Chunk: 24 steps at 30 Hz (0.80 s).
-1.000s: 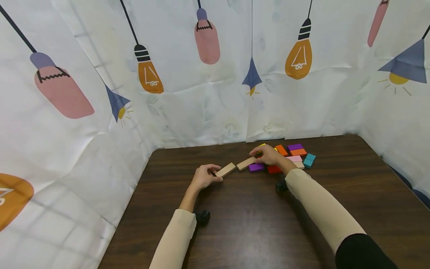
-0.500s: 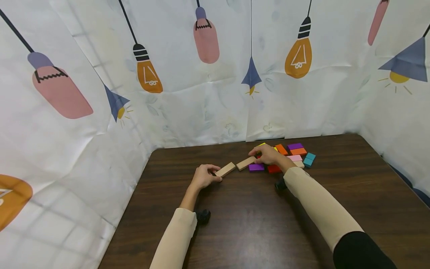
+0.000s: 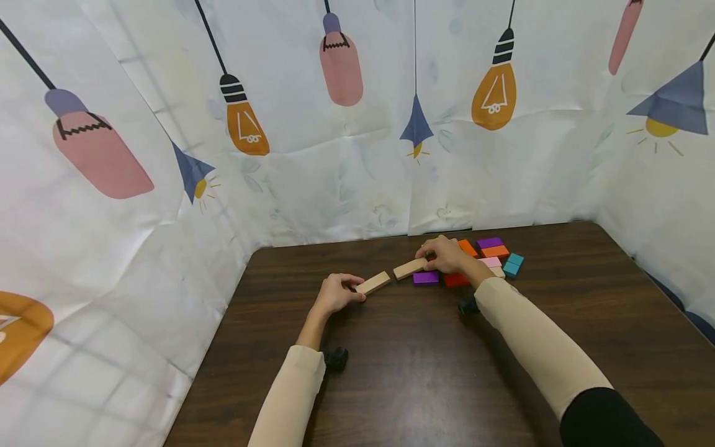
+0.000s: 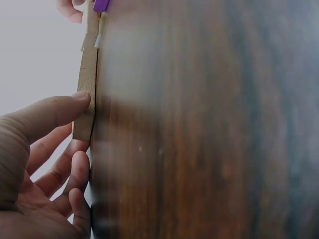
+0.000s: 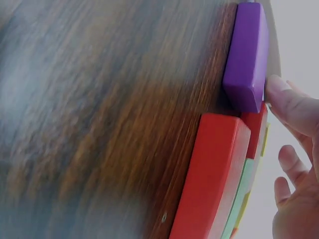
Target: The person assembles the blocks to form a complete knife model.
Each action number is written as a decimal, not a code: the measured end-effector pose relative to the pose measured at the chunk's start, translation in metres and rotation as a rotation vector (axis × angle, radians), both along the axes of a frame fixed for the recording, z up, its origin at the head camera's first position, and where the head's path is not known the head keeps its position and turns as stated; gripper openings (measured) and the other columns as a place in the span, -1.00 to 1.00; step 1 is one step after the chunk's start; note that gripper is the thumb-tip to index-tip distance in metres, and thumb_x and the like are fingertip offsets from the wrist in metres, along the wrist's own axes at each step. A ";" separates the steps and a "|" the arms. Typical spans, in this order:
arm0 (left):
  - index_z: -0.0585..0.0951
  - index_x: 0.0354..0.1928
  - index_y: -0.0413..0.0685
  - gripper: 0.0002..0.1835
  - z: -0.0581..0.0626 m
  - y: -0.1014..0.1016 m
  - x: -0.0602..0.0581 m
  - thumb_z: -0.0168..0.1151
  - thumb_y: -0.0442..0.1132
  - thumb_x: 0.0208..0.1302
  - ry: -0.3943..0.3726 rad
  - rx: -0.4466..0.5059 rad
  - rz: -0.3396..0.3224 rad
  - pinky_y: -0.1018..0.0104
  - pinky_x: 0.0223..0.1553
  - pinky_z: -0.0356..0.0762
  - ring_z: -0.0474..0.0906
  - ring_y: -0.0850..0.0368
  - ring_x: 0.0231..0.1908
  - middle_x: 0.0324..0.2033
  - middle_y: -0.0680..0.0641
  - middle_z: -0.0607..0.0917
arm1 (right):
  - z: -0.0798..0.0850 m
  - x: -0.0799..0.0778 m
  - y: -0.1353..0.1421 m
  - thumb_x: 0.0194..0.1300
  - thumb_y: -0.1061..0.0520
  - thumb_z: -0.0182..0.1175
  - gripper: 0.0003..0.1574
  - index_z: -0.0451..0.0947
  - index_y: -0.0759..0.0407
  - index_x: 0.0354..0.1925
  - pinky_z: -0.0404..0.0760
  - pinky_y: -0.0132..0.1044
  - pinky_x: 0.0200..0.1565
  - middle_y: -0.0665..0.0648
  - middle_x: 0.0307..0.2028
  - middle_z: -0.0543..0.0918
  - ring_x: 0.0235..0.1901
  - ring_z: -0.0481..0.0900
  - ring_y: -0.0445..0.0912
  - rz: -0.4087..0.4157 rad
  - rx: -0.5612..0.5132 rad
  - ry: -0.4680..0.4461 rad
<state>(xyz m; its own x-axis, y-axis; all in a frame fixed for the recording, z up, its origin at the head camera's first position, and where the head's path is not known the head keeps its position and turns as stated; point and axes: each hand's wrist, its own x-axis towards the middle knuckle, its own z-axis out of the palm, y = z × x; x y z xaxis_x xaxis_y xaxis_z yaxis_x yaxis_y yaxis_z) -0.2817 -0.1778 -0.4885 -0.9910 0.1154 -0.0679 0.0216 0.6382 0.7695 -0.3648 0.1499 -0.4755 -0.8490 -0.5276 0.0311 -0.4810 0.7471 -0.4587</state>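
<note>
Two plain wooden blocks lie nearly end to end on the dark table, at a slant, with a small gap between them. My left hand (image 3: 335, 293) pinches the near end of the left wooden block (image 3: 373, 284); the left wrist view shows the thumb (image 4: 75, 107) on its side and fingers behind. The far end of the right wooden block (image 3: 409, 268) is in the grasp of my right hand (image 3: 445, 254). Just in front of that hand sits a purple block (image 3: 426, 279), with a red block (image 5: 212, 169) beside it in the right wrist view.
Right of my right hand lie several coloured blocks, among them orange (image 3: 494, 251), pink (image 3: 491, 262) and teal (image 3: 513, 266) ones. The brown table (image 3: 413, 372) ends at a printed curtain (image 3: 346, 186) behind and at the sides.
My right hand has shifted slightly, covering more of the yellow block behind it. The gap between the two wooden blocks looks a little wider. Both hands keep their grasp.
</note>
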 end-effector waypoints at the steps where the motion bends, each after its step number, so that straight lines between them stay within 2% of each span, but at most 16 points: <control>1: 0.80 -0.03 0.07 -0.64 0.000 -0.001 0.000 0.60 -0.26 0.07 -0.001 -0.006 -0.002 0.30 -0.37 0.46 0.52 0.12 -0.41 -0.24 -0.02 0.70 | 0.000 0.001 0.001 0.32 0.12 0.40 -0.64 0.74 -0.01 0.09 0.21 0.20 0.15 0.13 0.20 0.67 0.27 0.40 0.22 -0.006 -0.003 0.007; 8: 0.81 -0.05 0.10 -0.64 0.002 -0.007 -0.001 0.60 -0.29 0.07 -0.020 -0.006 -0.023 0.30 -0.32 0.46 0.54 0.10 -0.36 -0.25 -0.03 0.69 | 0.004 0.009 0.012 0.32 0.10 0.41 -0.68 0.74 -0.01 0.05 0.22 0.16 0.08 0.12 0.11 0.71 0.15 0.42 0.21 -0.028 -0.082 0.038; 14: 0.81 -0.05 0.10 -0.66 0.002 -0.013 -0.002 0.59 -0.29 0.09 -0.036 0.000 -0.061 0.29 -0.32 0.46 0.53 0.10 -0.34 -0.25 -0.03 0.68 | 0.012 0.021 0.024 0.31 0.07 0.42 -0.63 0.73 -0.02 0.09 0.21 0.15 0.08 0.15 0.19 0.67 0.09 0.41 0.15 -0.009 -0.114 0.049; 18: 0.81 -0.03 0.12 -0.66 0.005 -0.016 -0.001 0.58 -0.29 0.11 -0.054 -0.015 -0.081 0.28 -0.32 0.46 0.51 0.09 -0.34 -0.23 -0.03 0.68 | 0.015 0.032 0.029 0.27 0.08 0.45 -0.60 0.72 0.02 0.09 0.17 0.02 -0.02 0.19 0.19 0.67 -0.02 0.39 0.07 0.001 -0.129 0.073; 21: 0.81 -0.03 0.11 -0.65 0.007 -0.018 -0.001 0.57 -0.29 0.12 -0.060 -0.026 -0.096 0.29 -0.34 0.45 0.50 0.10 -0.36 -0.23 -0.03 0.68 | 0.018 0.044 0.031 0.26 0.11 0.46 -0.59 0.72 0.06 0.08 0.20 -0.05 -0.08 0.21 0.17 0.69 -0.08 0.40 0.09 0.014 -0.150 0.095; 24: 0.81 -0.02 0.11 -0.65 0.007 -0.020 0.000 0.57 -0.30 0.12 -0.057 -0.030 -0.115 0.29 -0.35 0.44 0.49 0.10 -0.38 -0.24 -0.04 0.68 | 0.018 0.056 0.033 0.26 0.12 0.46 -0.61 0.73 0.07 0.07 0.24 -0.02 -0.07 0.21 0.15 0.71 -0.01 0.47 0.15 0.018 -0.175 0.107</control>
<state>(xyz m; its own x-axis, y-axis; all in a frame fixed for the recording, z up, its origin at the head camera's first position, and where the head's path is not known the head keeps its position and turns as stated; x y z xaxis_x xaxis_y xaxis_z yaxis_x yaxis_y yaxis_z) -0.2822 -0.1979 -0.4812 -0.9657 0.2253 -0.1288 0.0528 0.6566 0.7524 -0.3086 0.1829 -0.4573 -0.8264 -0.5211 0.2135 -0.5467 0.6512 -0.5265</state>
